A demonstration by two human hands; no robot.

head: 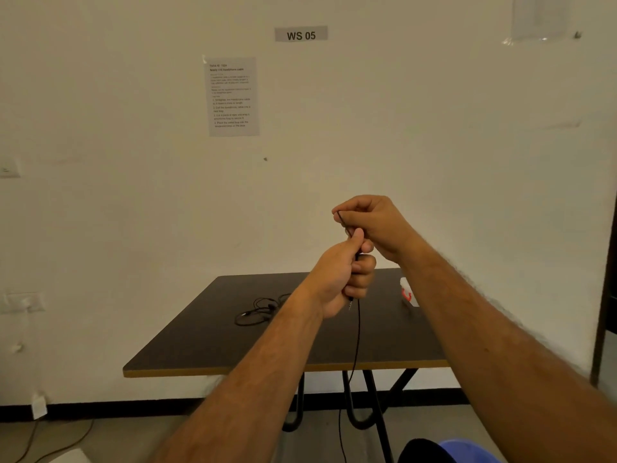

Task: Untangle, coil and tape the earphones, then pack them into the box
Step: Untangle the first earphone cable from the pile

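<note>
Room: a plain pale wall [400,145] rises behind a dark table [233,349] with black bent-tube legs; a grey floor lies below.
Cable: a thin black earphone cable [356,345] is held up in the air in front of the table, above its near edge; it hangs down from the hands past the table edge towards the floor.
Left hand: the left hand [340,279] is closed in a fist round the cable, thumb on top; a small metal plug tip pokes out beneath the fist.
Right hand: the right hand [370,222] sits just above and touching the left, pinching the upper end of the cable between curled fingers and thumb.
On the table: a second tangle of black earphones [257,312] lies loose on the top, left of the left wrist and partly hidden by it; a white and red object [408,293], too blurred to name, sits near the right edge.
Wall: a sign reading WS 05 [300,34] hangs high up, with a printed sheet [233,96] below and left of it.
Floor: a blue rounded object [467,451] shows at the bottom edge.
</note>
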